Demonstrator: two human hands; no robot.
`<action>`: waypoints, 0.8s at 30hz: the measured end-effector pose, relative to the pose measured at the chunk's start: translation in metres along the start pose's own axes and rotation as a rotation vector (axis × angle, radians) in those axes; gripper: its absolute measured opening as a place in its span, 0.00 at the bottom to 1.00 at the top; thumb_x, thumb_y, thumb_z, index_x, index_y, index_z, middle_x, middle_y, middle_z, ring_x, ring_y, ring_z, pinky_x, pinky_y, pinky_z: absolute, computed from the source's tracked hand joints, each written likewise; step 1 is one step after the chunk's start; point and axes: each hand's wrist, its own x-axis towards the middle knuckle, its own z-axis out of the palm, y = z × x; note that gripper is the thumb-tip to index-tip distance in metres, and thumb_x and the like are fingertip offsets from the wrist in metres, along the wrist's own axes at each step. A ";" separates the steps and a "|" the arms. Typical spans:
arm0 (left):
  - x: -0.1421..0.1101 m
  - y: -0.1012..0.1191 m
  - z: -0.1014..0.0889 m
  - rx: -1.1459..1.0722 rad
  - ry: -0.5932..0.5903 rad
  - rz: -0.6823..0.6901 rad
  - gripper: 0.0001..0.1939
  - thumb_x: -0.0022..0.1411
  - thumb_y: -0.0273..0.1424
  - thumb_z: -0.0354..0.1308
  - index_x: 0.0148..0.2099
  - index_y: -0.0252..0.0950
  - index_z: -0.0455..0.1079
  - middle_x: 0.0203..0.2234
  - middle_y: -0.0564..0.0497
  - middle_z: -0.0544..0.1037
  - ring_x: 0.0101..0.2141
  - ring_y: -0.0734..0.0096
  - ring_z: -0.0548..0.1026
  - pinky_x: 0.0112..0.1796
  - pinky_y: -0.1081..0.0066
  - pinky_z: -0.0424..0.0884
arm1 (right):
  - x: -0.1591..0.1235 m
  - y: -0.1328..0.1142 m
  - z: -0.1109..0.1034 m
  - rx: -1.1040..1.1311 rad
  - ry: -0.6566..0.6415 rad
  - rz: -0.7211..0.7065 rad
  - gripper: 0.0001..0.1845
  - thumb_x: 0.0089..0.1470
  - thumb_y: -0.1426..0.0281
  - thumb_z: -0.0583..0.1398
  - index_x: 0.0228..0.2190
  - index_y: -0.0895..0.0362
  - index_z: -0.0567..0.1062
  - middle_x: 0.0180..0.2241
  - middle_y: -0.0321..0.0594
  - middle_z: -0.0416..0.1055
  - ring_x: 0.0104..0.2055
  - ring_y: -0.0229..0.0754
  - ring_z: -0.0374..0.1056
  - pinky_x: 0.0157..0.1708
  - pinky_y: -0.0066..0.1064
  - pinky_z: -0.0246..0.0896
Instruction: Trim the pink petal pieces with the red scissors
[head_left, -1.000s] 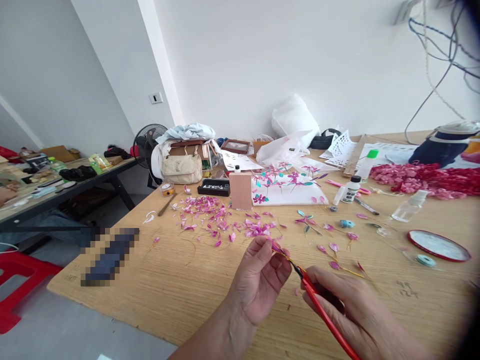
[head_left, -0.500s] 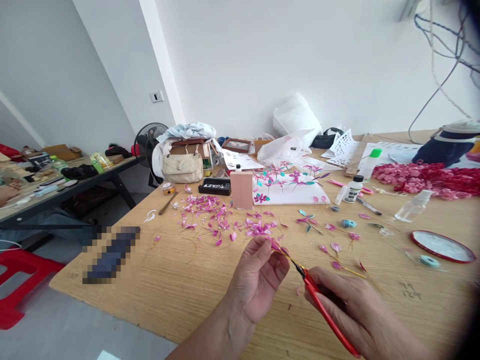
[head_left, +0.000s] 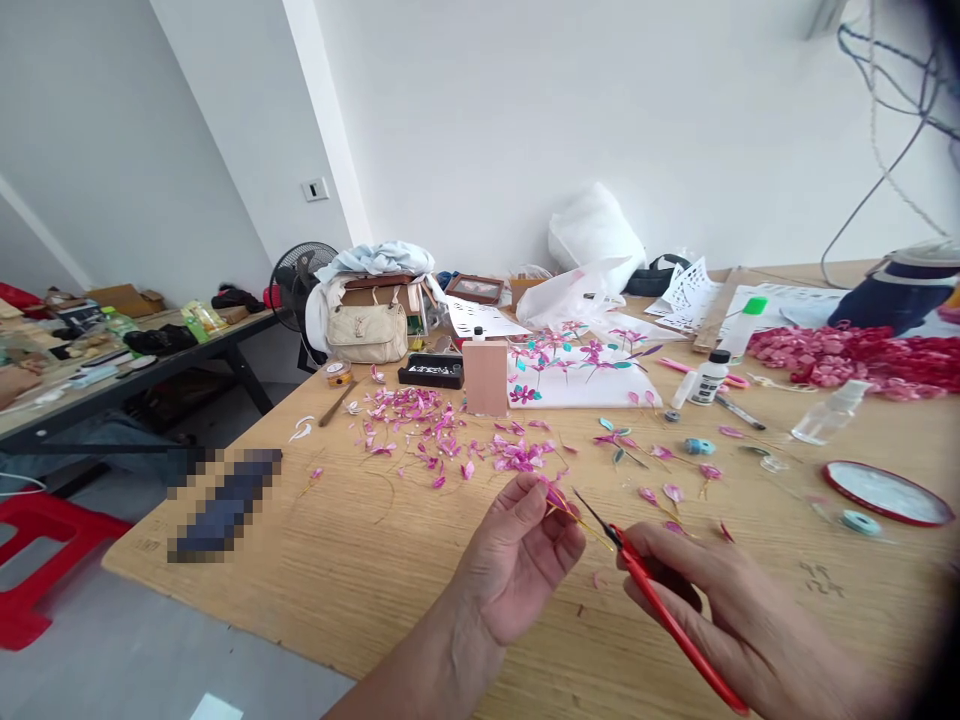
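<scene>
So the person's left hand (head_left: 521,560) is pinching a small pink wire flower (head_left: 556,497) between thumb and fingertips, held just above the wooden table (head_left: 360,560), near the front edge. The right hand (head_left: 720,610) is closed around red-handled pliers (head_left: 660,610), whose dark tips point up and left toward the flower stem. The tips look slightly apart and not quite on the wire, but they're thin and a bit blurry, so I can't say for sure.

If it were me, I'd keep the flower pinched right at the base of the petals so they don't get crushed, and bring the plier tips onto the gold wire just below that pinch, square to the stem. A short, firm grip beats a long one here, since thin wire kinks easily.

Beyond the hands there's a scatter of loose pink petals (head_left: 420,420), more in the middle of the table. Farther back sits a white board (head_left: 585,385) with pink and teal flowers on it, and a small wooden block (head_left: 484,377) at its left.

As for writing: a white bottle with a black cap (head_left: 708,378) to the right has a label with dark print, too small to read. The cream handbag (head_left: 366,333) at the far left has a metal logo on the front that I can't make out either.
</scene>
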 end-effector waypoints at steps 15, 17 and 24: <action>-0.002 0.001 0.000 0.169 -0.070 0.100 0.03 0.53 0.23 0.62 0.31 0.33 0.70 0.25 0.52 0.77 0.28 0.78 0.75 0.32 0.77 0.73 | -0.001 0.005 0.007 -0.082 -0.044 -0.028 0.15 0.60 0.67 0.47 0.23 0.54 0.62 0.19 0.35 0.67 0.19 0.37 0.63 0.19 0.27 0.54; -0.002 0.000 0.000 0.177 -0.077 0.103 0.03 0.53 0.23 0.61 0.31 0.33 0.70 0.26 0.52 0.77 0.28 0.79 0.75 0.32 0.78 0.73 | -0.001 0.005 0.006 -0.074 -0.034 -0.038 0.14 0.60 0.67 0.47 0.23 0.54 0.62 0.19 0.35 0.67 0.19 0.37 0.62 0.19 0.26 0.54; -0.002 0.000 0.000 0.174 -0.098 0.119 0.03 0.54 0.23 0.60 0.31 0.34 0.70 0.27 0.54 0.76 0.30 0.78 0.75 0.32 0.78 0.73 | -0.002 0.000 0.003 -0.037 0.043 -0.045 0.12 0.58 0.68 0.51 0.23 0.54 0.66 0.19 0.34 0.68 0.18 0.37 0.63 0.17 0.25 0.52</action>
